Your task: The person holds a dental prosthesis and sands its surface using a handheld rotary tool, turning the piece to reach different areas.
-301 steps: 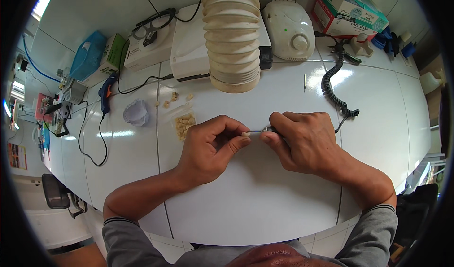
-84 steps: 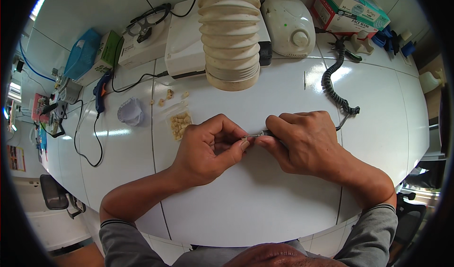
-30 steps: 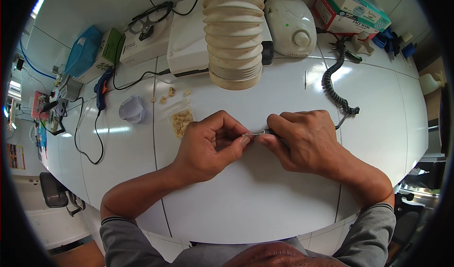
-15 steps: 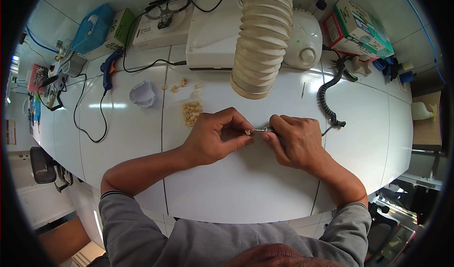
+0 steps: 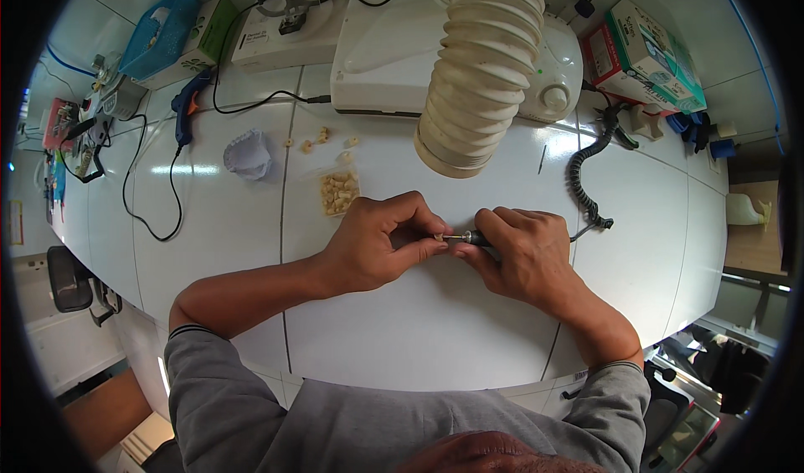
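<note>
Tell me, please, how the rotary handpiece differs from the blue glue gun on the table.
The rotary handpiece is gripped in the right hand; the glue gun lies untouched on the table. The handpiece's visible part is slim, dark with a silvery nose; the glue gun is pistol-shaped, blue with an orange trigger. Both have dark cords.

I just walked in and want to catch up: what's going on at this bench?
A person's left hand pinches a small pale piece in its fingertips. The right hand holds a pen-like tool, its thin tip at or very near the piece. On the white table, beyond the left hand, lies a clear bag of similar pieces.
</note>
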`<state>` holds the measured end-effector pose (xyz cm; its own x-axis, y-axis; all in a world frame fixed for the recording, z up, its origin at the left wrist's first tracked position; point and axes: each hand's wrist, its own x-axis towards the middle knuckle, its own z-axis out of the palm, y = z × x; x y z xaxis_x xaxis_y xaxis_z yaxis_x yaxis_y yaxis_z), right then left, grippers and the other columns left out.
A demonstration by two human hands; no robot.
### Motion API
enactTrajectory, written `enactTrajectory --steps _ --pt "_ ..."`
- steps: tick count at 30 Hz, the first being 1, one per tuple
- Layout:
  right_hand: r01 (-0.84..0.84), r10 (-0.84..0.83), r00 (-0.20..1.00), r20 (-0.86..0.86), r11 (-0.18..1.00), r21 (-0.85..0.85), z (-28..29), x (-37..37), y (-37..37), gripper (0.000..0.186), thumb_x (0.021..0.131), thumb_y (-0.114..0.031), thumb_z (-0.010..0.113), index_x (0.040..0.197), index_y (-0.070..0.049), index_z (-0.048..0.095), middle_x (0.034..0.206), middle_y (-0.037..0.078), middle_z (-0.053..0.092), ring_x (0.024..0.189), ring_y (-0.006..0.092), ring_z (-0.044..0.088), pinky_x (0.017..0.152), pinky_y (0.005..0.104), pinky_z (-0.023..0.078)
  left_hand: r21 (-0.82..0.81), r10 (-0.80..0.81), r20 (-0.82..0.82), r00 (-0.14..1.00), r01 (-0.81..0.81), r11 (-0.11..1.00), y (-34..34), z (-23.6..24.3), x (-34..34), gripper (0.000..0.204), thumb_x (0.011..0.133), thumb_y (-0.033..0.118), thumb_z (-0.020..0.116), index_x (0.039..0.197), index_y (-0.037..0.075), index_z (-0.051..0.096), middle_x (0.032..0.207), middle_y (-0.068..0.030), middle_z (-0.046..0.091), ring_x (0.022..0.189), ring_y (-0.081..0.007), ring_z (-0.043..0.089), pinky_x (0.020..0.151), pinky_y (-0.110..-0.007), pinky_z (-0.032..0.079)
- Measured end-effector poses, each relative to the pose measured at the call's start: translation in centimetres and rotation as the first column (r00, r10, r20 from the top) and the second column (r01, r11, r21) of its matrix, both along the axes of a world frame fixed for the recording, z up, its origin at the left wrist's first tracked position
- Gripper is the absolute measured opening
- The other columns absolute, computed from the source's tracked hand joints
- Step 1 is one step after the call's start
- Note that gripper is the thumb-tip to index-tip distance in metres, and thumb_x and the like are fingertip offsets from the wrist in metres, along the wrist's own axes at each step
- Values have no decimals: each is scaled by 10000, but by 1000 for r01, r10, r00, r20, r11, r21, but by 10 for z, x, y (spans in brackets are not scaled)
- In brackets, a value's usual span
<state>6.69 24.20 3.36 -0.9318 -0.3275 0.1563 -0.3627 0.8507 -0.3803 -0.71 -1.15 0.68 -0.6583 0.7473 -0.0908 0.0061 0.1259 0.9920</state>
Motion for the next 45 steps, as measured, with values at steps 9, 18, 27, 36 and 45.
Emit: enactTrajectory --steps 9,18,27,36,45 --pt "-10 9 1000 21 999 46 2 0 0 448 1004 -501 799 856 -108 643 666 15 635 557 241 672 502 393 476 8 -2 -1 1000 2 1000 1 0 0 130 1033 -2 784 1120 -30 691 1141 -143 822 1077 -169 804 951 -312 668" --pt "-13 12 1000 15 999 49 3 1 -1 451 1009 -510 791 848 -113 648 658 16 638 543 241 661 490 393 463 -6 -7 63 998 7 1000 1 2 -1 112 1034 -7 777 1110 -37 701 1148 -132 816 1078 -154 792 968 -311 656" --pt "20 -20 1000 7 999 27 1 1 -3 438 1005 -508 794 858 -120 655 647 18 632 544 240 664 493 390 466 -8 -1 135 991 2 1000 1 4 -2 104 1042 -9 767 1112 -39 696 1139 -130 811 1094 -153 783 998 -314 642" --pt "24 -23 1000 -13 1000 16 -2 1 -3 440 1004 -509 795 852 -123 649 645 17 626 535 236 658 490 384 464 20 11 115 993 -13 1000 1 -1 0 107 1041 28 784 1092 -25 706 1073 -107 822 1033 -134 788 944 -297 639" --pt "47 -47 999 -9 999 25 -3 2 -4 438 1006 -512 794 853 -127 652 639 6 623 524 228 650 483 373 461 3 14 119 993 -14 1000 1 3 -3 103 1045 32 783 1089 -24 709 1072 -105 821 1027 -135 790 940 -296 641"
